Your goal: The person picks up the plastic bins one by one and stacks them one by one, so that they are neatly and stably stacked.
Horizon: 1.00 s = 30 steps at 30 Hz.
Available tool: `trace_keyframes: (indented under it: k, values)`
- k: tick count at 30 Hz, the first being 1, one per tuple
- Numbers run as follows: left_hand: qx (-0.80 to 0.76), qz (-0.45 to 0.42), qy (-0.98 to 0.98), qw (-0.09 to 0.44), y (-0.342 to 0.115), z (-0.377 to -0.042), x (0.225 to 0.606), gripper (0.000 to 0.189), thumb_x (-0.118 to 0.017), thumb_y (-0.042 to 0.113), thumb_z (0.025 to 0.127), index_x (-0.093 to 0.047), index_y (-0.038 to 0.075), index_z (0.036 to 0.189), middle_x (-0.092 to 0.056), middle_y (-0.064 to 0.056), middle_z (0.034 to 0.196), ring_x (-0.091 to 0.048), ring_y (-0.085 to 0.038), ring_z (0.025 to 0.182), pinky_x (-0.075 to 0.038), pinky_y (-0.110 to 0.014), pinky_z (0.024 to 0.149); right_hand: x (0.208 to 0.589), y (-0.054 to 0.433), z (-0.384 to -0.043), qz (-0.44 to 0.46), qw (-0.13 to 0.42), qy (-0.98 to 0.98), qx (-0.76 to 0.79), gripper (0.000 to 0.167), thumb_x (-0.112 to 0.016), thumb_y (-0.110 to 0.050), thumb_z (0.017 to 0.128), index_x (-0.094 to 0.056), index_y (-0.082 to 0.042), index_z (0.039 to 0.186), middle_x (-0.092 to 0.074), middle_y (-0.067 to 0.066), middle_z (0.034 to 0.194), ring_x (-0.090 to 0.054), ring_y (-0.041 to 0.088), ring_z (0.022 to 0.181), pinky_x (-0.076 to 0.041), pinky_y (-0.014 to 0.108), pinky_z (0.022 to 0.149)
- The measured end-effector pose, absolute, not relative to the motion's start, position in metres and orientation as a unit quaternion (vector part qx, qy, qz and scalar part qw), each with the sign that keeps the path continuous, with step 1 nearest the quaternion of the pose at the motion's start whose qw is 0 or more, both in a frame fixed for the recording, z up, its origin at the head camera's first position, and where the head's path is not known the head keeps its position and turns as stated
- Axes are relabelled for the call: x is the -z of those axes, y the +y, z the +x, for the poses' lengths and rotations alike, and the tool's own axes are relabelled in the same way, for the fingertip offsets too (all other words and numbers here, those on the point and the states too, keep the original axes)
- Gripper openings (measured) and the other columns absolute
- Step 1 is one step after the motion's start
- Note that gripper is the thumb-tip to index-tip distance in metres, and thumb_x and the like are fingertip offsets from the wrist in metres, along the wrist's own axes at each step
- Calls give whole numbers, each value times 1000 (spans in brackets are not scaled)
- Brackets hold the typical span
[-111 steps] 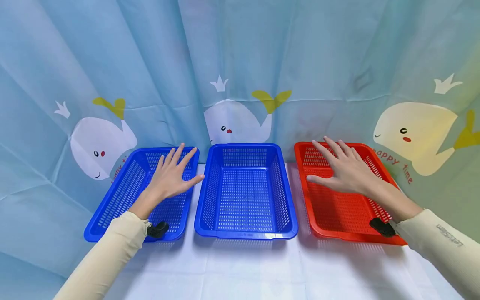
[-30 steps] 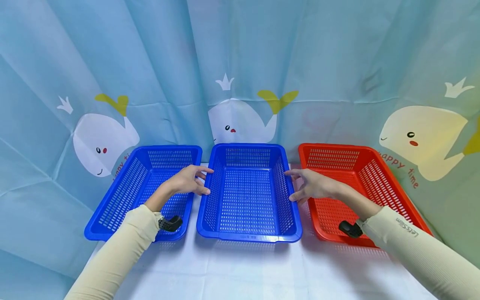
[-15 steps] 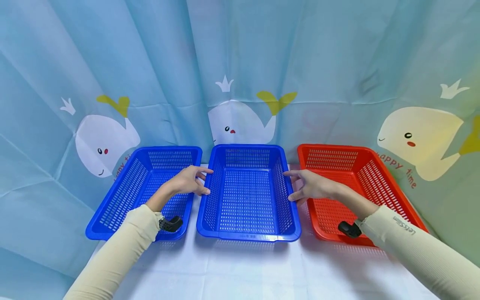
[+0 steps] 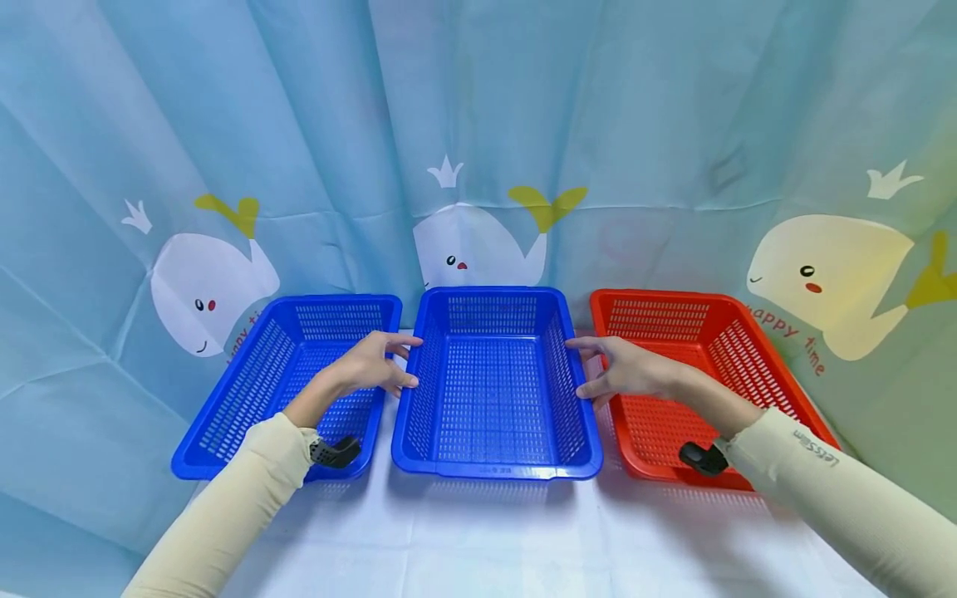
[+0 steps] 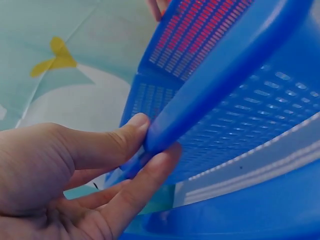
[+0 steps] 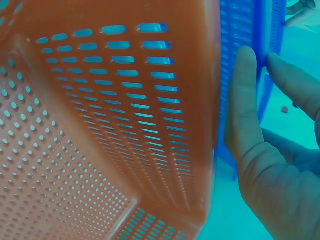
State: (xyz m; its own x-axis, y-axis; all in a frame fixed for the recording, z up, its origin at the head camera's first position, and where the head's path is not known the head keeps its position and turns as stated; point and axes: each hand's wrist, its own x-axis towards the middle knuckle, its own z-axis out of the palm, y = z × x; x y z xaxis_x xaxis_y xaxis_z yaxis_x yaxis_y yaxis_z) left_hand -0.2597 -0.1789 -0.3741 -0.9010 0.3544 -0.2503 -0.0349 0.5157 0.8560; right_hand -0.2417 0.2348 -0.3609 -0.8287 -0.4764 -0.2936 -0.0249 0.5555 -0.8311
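A blue plastic basket (image 4: 493,472) with slotted walls stands in the middle of the head view, with nothing inside it. My left hand (image 4: 370,364) grips its left rim; in the left wrist view the thumb and a finger pinch the blue rim (image 5: 200,92) between them. On the opposite side, my right hand (image 4: 622,370) holds the right rim. Its fingers (image 6: 244,95) and thumb lie on either side of the blue edge in the right wrist view. Some fingertips are hidden behind the rims. The basket looks level.
Another blue basket (image 4: 332,298) stands on the left, under the left wrist. A red basket (image 4: 661,295) stands on the right, under the right forearm. All sit on a white-covered table (image 4: 478,540) before a light blue whale-print curtain (image 4: 478,100).
At the earliest frame both hands were spread above the outer baskets. They have since moved inward to the middle basket's rims. Over the last second, hands and baskets have hardly moved.
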Motion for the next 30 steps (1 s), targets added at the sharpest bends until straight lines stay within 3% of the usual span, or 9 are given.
trace_keyframes:
  k: [5, 11, 18, 30]
  values:
    - [-508, 91, 835, 192, -183, -255, 369, 71, -78, 0, 89, -49, 7, 153, -47, -25, 141, -74, -27, 75, -62, -49, 81, 355, 237, -241, -150, 241, 849, 445, 86, -77, -8, 92, -27, -4, 162, -41, 30, 144, -75, 31, 88, -61, 51, 84]
    - [-518, 93, 831, 178, -188, -251, 362, 69, -79, 3, 90, -51, 11, 152, -47, -23, 143, -74, -29, 79, -63, -44, 77, 346, 238, -237, -158, 221, 855, 442, 85, -76, -9, 93, -27, -6, 162, -42, 29, 143, -74, 29, 88, -62, 48, 83]
    - [-544, 100, 815, 173, -193, -245, 350, 70, -78, 1, 89, -50, 12, 153, -44, -22, 146, -72, -28, 85, -63, -45, 75, 335, 240, -233, -158, 213, 847, 462, 88, -78, -12, 92, -27, -14, 163, -42, 26, 149, -75, 33, 87, -59, 51, 90]
    - [-534, 129, 822, 148, -199, -239, 321, 69, -75, 1, 92, -47, 10, 154, -45, -24, 147, -75, -28, 91, -63, -47, 78, 309, 241, -227, -188, 182, 851, 456, 88, -80, -16, 91, -28, -16, 163, -44, 21, 144, -76, 31, 88, -53, 58, 99]
